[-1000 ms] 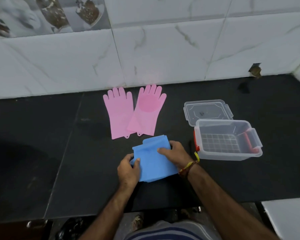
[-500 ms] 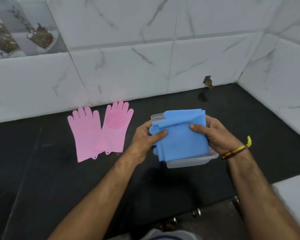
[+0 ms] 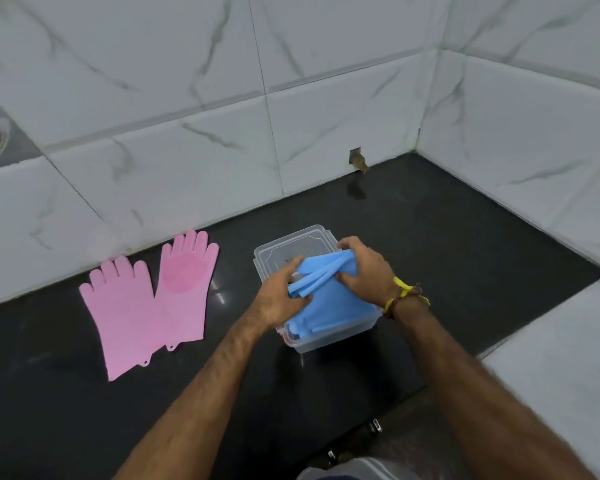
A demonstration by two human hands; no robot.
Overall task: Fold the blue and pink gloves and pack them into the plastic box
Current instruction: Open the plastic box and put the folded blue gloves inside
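Hands: left [image 3: 280,296] and right [image 3: 363,268] both gripped the blue gloves [image 3: 329,299], likely squeezing them to fit the box [image 3: 326,341].
Pink gloves [image 3: 153,303]: flat at 9 o'clock, unfolded, awaiting their turn.

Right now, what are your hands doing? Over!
Left hand and right hand both gripping blue gloves, pushing them into plastic box. Pink gloves flat, unfolded on counter. Nothing blocking.

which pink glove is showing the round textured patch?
The pink glove nearer the plastic box and wall: a darker round patch shows on it. The other pink glove, farther left and overlapping it, looks plain.
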